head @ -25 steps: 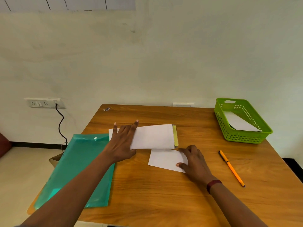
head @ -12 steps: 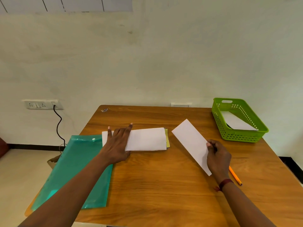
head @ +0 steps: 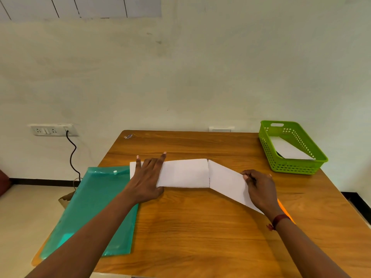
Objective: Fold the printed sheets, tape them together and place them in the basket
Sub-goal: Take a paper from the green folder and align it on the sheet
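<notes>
On the wooden table [head: 200, 227], largest first: one teal plastic folder [head: 90, 207] along the left edge, overhanging it slightly. One green basket [head: 297, 167] at the far right corner, white paper [head: 287, 149] lying inside, count not readable. Two folded sheets mid-table, both plain white on the visible faces, no print legible. Left folded sheet [head: 184, 173] flat, long edge running left-right, faint vertical crease visible. Right folded sheet [head: 226, 183] angled down toward the right, its short end butted against the left sheet's right end, touching at a thin seam; far corner there slightly mismatched. Tape not discernible. Left hand [head: 146, 181] flat on the left sheet's left end, palm down, fingers spread apart, pressing. Right hand [head: 261, 189] at the right sheet's outer end, thumb and fingers pinched together on the paper edge. Dark red band [head: 280, 219] on the right wrist. One orange pen [head: 285, 209] mostly hidden under the right hand and wrist, just a sliver showing. Small wrapper-like scrap [head: 128, 136] at the far left table corner, too small to identify. Basket well apart from both sheets.
</notes>
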`<state>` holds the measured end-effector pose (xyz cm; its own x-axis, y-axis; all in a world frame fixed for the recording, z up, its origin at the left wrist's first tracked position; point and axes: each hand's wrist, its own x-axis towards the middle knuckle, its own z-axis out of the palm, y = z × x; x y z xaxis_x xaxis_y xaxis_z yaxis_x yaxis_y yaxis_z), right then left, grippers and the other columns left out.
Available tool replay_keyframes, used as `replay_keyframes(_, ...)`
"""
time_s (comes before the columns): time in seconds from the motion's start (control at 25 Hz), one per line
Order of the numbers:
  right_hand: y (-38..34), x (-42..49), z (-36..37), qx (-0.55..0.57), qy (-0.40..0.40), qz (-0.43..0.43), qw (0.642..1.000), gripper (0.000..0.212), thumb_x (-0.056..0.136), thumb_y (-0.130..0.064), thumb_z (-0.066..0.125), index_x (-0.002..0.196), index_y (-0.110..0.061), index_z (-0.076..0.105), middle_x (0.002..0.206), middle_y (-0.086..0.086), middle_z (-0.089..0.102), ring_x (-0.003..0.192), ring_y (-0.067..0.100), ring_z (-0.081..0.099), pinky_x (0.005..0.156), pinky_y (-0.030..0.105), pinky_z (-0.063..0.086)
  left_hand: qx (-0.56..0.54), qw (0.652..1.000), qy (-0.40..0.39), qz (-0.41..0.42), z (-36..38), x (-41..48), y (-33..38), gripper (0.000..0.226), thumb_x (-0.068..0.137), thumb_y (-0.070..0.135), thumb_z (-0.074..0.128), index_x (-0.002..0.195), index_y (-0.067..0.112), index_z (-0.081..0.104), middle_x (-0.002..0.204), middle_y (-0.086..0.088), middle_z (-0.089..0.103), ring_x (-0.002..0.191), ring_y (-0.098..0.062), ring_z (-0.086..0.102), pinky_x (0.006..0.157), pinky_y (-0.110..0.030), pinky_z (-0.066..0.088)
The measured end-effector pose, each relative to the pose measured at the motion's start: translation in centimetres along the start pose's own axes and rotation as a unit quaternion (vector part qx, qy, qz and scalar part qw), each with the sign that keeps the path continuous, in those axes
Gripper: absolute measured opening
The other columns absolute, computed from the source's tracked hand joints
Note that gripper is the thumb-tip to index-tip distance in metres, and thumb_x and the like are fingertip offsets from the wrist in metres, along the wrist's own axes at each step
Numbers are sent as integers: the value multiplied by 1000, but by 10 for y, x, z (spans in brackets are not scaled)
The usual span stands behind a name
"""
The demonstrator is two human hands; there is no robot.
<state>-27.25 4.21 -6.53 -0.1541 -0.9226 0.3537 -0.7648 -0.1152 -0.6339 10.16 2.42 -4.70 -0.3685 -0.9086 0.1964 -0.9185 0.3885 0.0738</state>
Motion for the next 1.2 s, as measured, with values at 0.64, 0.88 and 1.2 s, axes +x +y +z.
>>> replay_keyframes(0.64,-48,11,13,-68,-80,2,994,21,97,-27,57,118,-29,58,112,-4,67,120,20,48,107,49,28,71,997,-26,26,13,2,43,115,66,71,57,154,25,-1,148,-9,30,140,-29,25,112,-66,-15)
replay_keyframes(0.88,-41,9,6,-31,-79,19,996,15,95,-26,61,109,-29,62,107,-5,68,110,19,52,93,45,41,83,996,-33,2,18,-1,43,111,64,78,50,153,30,6,153,-9,26,142,-29,21,111,-67,-14)
replay_keyframes(1.2,-37,11,6,30,-85,50,995,7,95,-23,60,98,-28,65,105,-5,69,108,22,56,90,51,46,53,998,-32,-7,12,0,43,111,64,82,47,154,29,8,153,-8,28,141,-28,23,113,-68,-10)
